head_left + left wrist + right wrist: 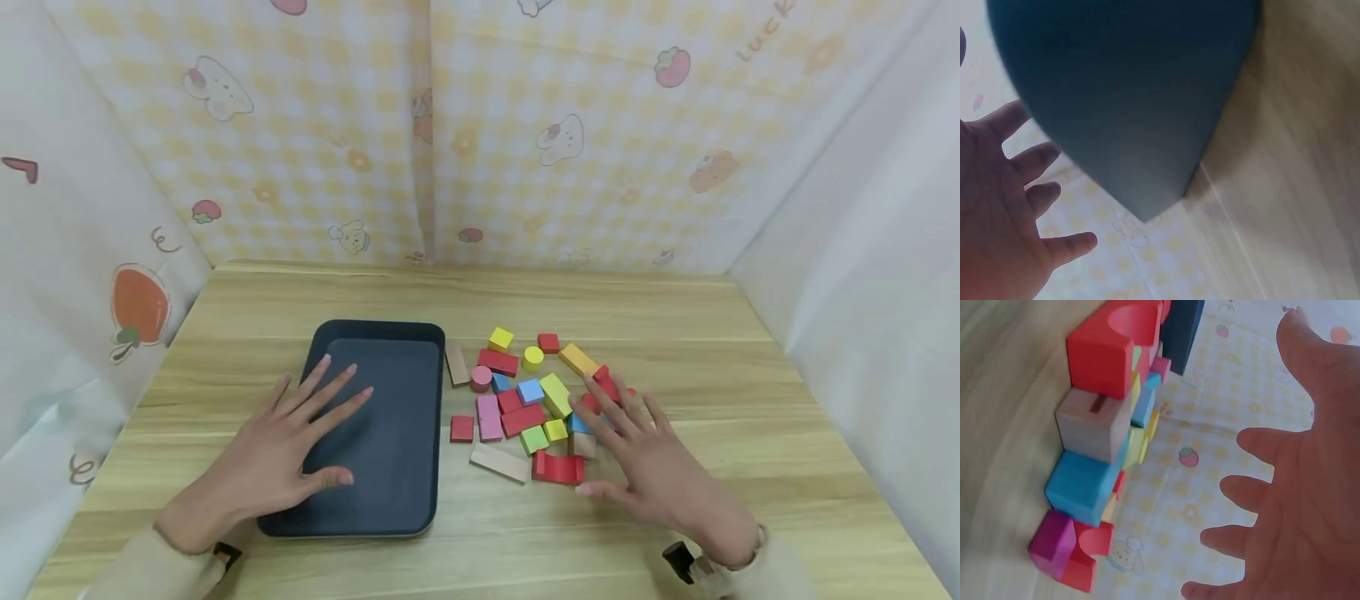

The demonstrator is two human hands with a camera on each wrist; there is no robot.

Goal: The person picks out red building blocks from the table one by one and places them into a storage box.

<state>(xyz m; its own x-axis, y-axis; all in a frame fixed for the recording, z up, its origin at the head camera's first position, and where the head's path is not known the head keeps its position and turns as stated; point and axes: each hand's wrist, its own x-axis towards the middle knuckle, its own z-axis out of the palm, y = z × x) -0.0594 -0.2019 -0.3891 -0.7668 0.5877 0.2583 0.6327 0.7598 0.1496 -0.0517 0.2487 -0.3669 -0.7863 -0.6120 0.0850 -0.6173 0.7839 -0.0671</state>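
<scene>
Left hand (pixel 281 454): spread wide, fingers straight, nothing held; reaches over the left side of the dark tray (pixel 382 467). Contact with the tray: cannot tell. Right hand (pixel 652 462): also wide, fingers splayed, nothing held; well right of the tray, at the pile's right end. Right wrist view shows a gap between its fingers and the blocks.

Nearest the right hand, on the side of the pile away from the tray: red arch block (pixel 558 470), plain wood block (pixel 582 447), blue block (pixel 1082 487), purple block (pixel 1054 544).

Rest of the pile, right of the tray, in from that end: yellow-green block (pixel 556 395), light blue block (pixel 531 392), pink block (pixel 490 417), pink cylinder (pixel 481 379), yellow cylinder (pixel 533 359), orange block (pixel 578 360). Closest to the tray: wood plank (pixel 457 367) just beside its right wall, red square block (pixel 462 429) a bit nearer the person. Tray floor is bare where visible.

Under the tray, wood-grain table (pixel 247 317). Beyond the tray, yellow checked curtain (pixel 480 183) with cartoon prints. Beige sleeves (pixel 153 575) at both wrists.
</scene>
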